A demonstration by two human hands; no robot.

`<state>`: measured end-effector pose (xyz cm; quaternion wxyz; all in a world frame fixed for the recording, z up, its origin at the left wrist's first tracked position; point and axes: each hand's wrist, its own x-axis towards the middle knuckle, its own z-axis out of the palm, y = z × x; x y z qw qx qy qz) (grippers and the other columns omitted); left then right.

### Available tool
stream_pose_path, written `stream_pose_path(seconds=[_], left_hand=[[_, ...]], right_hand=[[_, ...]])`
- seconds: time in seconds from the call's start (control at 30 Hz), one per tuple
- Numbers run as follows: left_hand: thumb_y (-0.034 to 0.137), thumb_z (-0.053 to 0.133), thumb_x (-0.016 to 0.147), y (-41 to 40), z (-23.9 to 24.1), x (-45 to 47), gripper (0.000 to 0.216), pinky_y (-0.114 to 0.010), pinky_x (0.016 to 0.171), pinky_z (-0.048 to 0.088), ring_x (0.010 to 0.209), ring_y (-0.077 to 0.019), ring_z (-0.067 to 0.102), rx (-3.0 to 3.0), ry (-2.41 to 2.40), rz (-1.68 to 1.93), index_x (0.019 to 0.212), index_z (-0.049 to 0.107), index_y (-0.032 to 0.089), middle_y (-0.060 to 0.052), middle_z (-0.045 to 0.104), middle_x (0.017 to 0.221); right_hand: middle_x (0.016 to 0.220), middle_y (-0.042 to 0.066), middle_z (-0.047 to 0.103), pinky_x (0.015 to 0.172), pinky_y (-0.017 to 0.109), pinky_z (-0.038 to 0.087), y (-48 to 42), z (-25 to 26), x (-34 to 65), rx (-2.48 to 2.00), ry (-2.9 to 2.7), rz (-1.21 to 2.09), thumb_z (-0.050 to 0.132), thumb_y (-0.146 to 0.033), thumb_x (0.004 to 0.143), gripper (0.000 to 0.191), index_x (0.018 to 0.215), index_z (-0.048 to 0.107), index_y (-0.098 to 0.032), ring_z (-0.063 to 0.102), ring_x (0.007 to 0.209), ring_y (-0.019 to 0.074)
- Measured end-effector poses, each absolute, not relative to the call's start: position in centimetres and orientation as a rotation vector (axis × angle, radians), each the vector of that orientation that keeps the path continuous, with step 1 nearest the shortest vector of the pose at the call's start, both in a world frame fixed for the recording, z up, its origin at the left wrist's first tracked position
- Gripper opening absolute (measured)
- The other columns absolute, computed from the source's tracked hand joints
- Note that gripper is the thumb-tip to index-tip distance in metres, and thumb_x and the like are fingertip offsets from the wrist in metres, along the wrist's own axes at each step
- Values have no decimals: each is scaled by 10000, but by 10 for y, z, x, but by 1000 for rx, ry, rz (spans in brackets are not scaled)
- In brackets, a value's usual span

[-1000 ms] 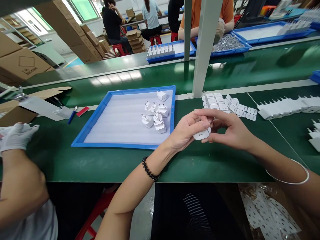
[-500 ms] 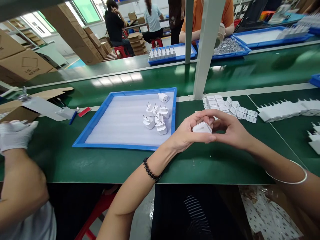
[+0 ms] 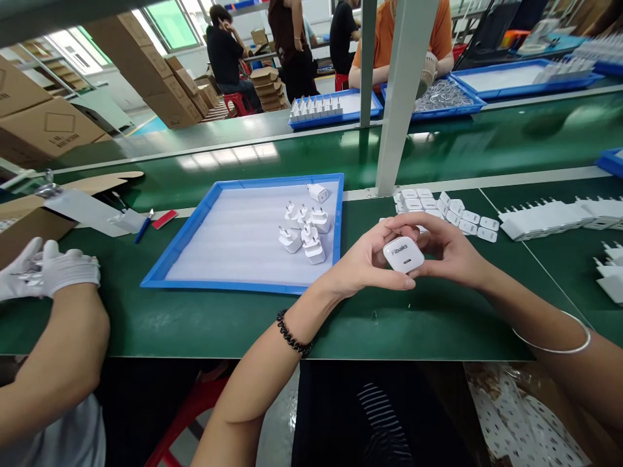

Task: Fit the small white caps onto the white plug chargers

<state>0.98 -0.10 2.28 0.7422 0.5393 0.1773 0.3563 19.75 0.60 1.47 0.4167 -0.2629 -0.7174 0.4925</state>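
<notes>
A white charger (image 3: pixel 403 255) is held between my two hands over the green bench, its face with dark lettering and a small port slot turned up toward me. My left hand (image 3: pixel 367 259) closes on its left side, thumb below it. From the right, my right hand (image 3: pixel 450 253) grips the same charger with bent fingers. To the left, a blue-rimmed tray (image 3: pixel 228 283) carries a loose cluster of white plug chargers (image 3: pixel 311 233). Behind my hands lie flat rows of small white square pieces (image 3: pixel 467 220).
Rows of white chargers (image 3: pixel 559 217) stand at the right. A grey post (image 3: pixel 396 104) rises behind my hands. At left are a blue pen (image 3: pixel 144 227), a red piece (image 3: pixel 164 219) and a co-worker's gloved hands (image 3: pixel 53 269). More blue trays (image 3: pixel 335 118) sit across the bench.
The charger has turned in my hands, so its lettered face with the slot now shows. At left, the co-worker's gloved hands have come further into view.
</notes>
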Motion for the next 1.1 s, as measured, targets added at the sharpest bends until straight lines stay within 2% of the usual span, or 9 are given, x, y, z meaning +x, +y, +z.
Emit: stream_pose_path(seconds=[0.2,0.37,0.53,0.7,0.87,1.1], left_hand=[[151,854,556,2,22,9,527,-255,698,455,764,-110,556,1206,338,792,977,541,203,0,514,945],[224,826,637,2,20,9,449,-250,690,449,806,-124,547,1258,340,823,994,554,196,-17,515,964],[239,815,661,0,20,9,452,-257,714,441,803,-119,533,1299,352,846,1012,534,200,-9,522,944],[212,842,614,-1,22,10,504,-250,692,439,801,-127,534,1281,365,824,989,506,208,4,518,887],[202,833,636,-3,24,10,467,-249,696,430,794,-120,535,1250,374,822,978,515,206,5,528,887],[148,804,556,-4,27,14,425,-246,662,424,791,-120,527,1098,423,851,892,548,192,2,526,913]], right_hand=[[1115,43,708,644,278,591,7,13,199,-657,-1838,1206,866,-314,714,571,1232,626,-302,714,794,188],[1114,36,709,677,272,597,6,14,198,-622,-1844,1204,853,-290,734,577,1256,609,-315,715,813,179],[1152,37,698,641,248,584,5,14,197,-606,-1846,1183,839,-291,753,568,1270,605,-328,713,789,161],[1159,44,695,658,269,586,6,14,198,-634,-1855,1175,840,-327,749,566,1266,609,-318,714,798,175],[1129,50,704,644,268,592,4,15,198,-650,-1874,1124,829,-329,759,559,1273,609,-308,709,788,176],[1075,40,711,648,280,603,-1,16,196,-736,-1864,1052,832,-318,748,551,1260,631,-297,702,752,170]])
